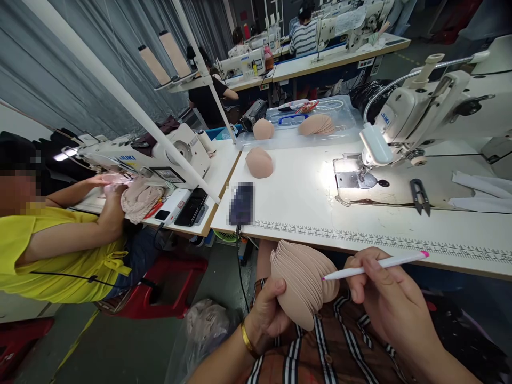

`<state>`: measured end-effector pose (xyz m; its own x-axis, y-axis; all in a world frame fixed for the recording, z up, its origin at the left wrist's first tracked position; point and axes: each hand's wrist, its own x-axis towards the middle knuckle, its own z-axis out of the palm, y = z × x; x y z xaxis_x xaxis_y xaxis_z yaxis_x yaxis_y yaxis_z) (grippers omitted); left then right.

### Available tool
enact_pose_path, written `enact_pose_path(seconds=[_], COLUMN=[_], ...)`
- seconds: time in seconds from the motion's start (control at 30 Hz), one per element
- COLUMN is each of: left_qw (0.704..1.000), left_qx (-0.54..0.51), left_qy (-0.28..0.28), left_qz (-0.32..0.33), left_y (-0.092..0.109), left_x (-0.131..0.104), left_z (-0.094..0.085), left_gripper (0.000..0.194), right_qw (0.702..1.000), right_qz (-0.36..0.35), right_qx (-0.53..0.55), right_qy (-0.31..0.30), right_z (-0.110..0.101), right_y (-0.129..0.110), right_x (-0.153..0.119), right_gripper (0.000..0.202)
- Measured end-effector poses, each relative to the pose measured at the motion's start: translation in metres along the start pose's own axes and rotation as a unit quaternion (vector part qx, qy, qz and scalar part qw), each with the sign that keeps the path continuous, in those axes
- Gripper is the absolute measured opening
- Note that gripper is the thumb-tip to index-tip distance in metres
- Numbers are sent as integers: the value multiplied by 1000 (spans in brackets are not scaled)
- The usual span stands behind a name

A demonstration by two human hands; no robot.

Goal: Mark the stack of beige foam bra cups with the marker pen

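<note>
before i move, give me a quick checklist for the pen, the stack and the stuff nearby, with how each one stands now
1. Stack held in left hand: ok
2. Pen gripped in right hand: ok
3. Pen's fine tip aimed at the stack: ok, but whether it touches, cannot tell
4. Stack edges squared up: not ok, the pieces are fanned out
5. Snips away from both hands: ok, lying on the table
6. Every piece marked: cannot tell

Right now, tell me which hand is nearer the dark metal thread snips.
Right. Your right hand is near the white table edge, this side of the snips; your left hand is much farther left.
</note>
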<state>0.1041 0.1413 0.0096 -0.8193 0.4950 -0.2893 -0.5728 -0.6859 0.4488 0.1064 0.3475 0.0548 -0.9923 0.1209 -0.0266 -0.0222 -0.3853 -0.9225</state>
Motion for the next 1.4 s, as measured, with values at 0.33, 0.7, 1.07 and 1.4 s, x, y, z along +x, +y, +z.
enact_pose_path(seconds=[0.33, 0.7, 1.07, 1.4], left_qw=[999, 999, 1000, 1000], left_qx=[-33, -50, -19, -9], left_qy=[11, -9, 6, 9], left_qz=[-1, -7, -8, -2], left_y=[-2, -1, -3, -2], left_x=[1, 1, 3, 4], left_z=[-3, -3, -3, -2], left_gripper=[102, 94, 93, 92], right_qw=[997, 999, 996, 998], right_qz=[-7, -2, -1, -1], right_qx=[-53, -45, -55, -44], right_qy=[-53, -29, -65, -39], right_z=[-5, -11, -7, -12], right_y=[7, 9, 8, 11], right_x=[-6, -4, -5, -2], right_gripper=[28, 29, 28, 28])
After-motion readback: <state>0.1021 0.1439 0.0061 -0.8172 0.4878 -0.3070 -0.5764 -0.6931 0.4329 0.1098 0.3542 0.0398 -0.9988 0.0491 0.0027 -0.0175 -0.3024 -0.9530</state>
